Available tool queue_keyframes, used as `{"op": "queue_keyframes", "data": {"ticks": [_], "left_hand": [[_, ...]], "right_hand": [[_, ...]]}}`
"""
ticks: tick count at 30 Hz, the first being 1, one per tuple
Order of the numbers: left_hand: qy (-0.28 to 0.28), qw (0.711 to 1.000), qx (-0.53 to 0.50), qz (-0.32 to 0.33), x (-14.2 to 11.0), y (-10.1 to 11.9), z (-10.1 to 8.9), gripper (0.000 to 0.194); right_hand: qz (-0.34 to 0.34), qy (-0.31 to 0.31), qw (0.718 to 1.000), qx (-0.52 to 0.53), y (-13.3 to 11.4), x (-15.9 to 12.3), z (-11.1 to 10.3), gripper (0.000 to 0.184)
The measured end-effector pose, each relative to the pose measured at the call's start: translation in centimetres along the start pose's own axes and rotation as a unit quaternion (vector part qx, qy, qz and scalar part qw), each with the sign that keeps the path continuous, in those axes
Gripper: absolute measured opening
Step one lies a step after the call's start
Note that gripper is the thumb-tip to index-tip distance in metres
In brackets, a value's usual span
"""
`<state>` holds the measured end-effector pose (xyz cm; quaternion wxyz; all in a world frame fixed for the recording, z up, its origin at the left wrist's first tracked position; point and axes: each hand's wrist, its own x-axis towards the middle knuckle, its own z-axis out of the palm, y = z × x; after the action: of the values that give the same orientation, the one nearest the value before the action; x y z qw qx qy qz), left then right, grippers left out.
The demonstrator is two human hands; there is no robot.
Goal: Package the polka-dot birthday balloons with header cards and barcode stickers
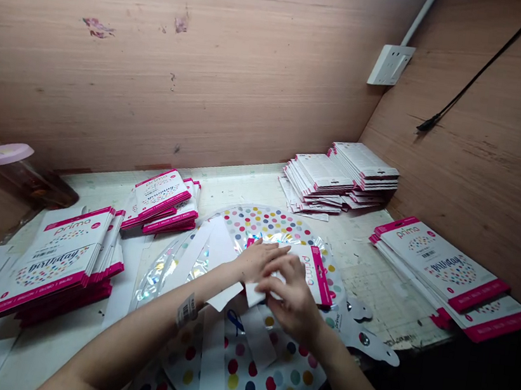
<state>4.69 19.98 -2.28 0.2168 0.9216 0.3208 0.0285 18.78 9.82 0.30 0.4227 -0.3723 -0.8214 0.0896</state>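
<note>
In the middle of the head view, a white and pink "prima" packet (304,271) lies on a round foil balloon (235,383) with coloured dots. My left hand (256,261) rests across the packet, fingers stretched out and flat. Curled close beside it, my right hand (293,295) has its fingers closed around a small white piece of paper (254,294); its far part is hidden by the fingers. White paper strips (214,361) lie on the balloon under my hands. A barcode sticker (187,310) is on my left forearm.
Packet stacks stand at the left (60,258), back left (156,200), back right (321,174) and right (443,264). A lidded container (27,174) stands at far left. Balloon tabs (366,343) stick out rightward. Wooden panels (219,74) enclose the table; a socket (391,65) is mounted there.
</note>
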Motion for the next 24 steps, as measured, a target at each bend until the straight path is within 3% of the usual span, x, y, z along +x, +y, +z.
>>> {"op": "queue_keyframes", "data": {"ticks": [2,5,6,8,10,12,16,18,24], "left_hand": [[0.011,1.0,-0.01,-0.004,-0.1,0.0,0.0,0.086],[0.023,0.999,-0.034,-0.014,-0.1,-0.1,0.1,0.094],[0.022,0.999,-0.038,-0.013,-0.1,0.0,0.1,0.095],[0.018,0.999,-0.035,-0.013,-0.1,0.0,0.1,0.094],[0.013,0.999,-0.027,-0.013,0.0,0.1,0.1,0.091],[0.011,1.0,-0.024,-0.014,0.0,0.0,0.1,0.092],[0.017,0.999,-0.029,-0.016,0.2,-0.2,0.3,0.095],[0.024,0.999,-0.035,-0.01,0.2,-0.3,0.4,0.096],[0.038,0.998,-0.053,-0.002,0.1,-0.3,0.6,0.1]], "right_hand": [[-0.053,0.032,0.998,-0.023,-1.2,-2.6,0.5,0.024],[-0.093,0.052,0.994,0.005,-2.5,-5.3,0.3,0.028],[-0.069,0.045,0.996,0.041,-2.3,-5.5,-0.1,0.026],[0.051,0.022,0.992,0.115,-0.8,-4.6,-1.4,0.017],[0.205,-0.022,0.966,0.154,2.1,-2.8,-2.7,0.008],[0.271,-0.085,0.946,0.156,5.5,-0.9,-3.3,0.011],[0.264,-0.152,0.944,0.124,9.8,1.0,-2.4,0.008],[0.262,-0.159,0.947,0.091,10.3,1.1,-1.6,0.002],[0.269,-0.145,0.952,-0.007,9.6,0.2,0.1,0.006]]}}
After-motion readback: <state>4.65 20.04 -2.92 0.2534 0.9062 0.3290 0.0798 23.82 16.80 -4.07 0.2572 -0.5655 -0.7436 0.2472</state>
